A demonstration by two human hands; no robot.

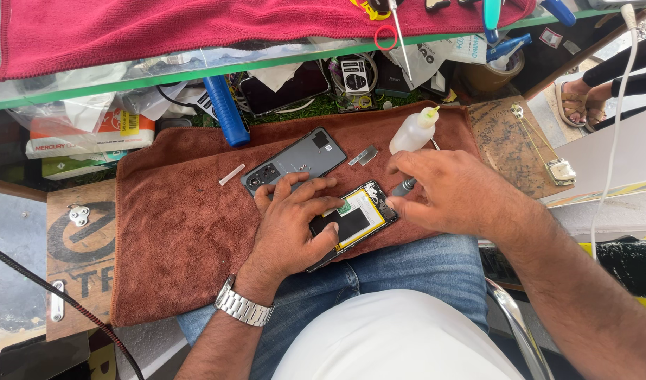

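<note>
Where a brown towel [175,225] covers the lap, clutter crowds a glass shelf [196,67].

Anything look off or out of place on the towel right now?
Nothing spilled. The opened phone hangs off the brown towel's front edge over the lap, steadied by the left hand. Its detached back cover lies askew beside it.
</note>
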